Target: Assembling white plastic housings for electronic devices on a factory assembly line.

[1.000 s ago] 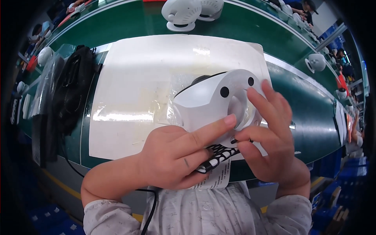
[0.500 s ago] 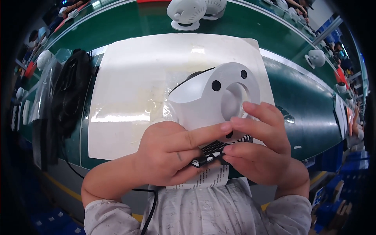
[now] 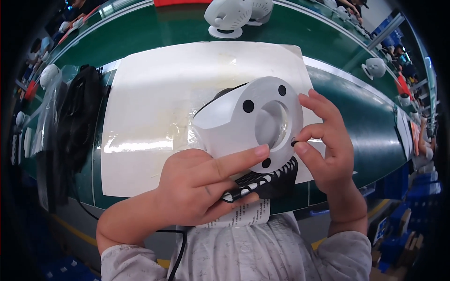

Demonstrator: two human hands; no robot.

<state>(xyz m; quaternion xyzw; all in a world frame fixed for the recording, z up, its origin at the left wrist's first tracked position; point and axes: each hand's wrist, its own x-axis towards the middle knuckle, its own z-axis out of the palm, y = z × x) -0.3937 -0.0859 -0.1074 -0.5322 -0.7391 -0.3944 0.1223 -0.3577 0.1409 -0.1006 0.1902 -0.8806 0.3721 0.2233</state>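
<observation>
A white appliance [image 3: 225,124] lies tilted on the white board, its ring-shaped base [image 3: 294,105] turned toward me. Several round black foot pads, one of them the upper left pad [image 3: 248,106], sit on that ring. My left hand [image 3: 192,187] grips a black sheet [image 3: 265,180] with pale round spots below the base. Its index finger stretches over the base beside the lowest pad [image 3: 266,163]. At the ring's right side, my right hand [image 3: 328,140] pinches a small black pad [image 3: 294,142] between thumb and index finger, the other fingers raised.
Under the appliance lies the white board [image 3: 140,89] on a green table. To the left are a black bag [image 3: 82,117] and clear plastic wrapping [image 3: 49,112]. White fans [image 3: 227,18] stand at the far side. A black cable [image 3: 180,253] hangs in front of me.
My right hand has moved up and right, away from the black sheet, with a black pad now visible in its pinch. The appliance appears slightly farther left; my left hand keeps the sheet.
</observation>
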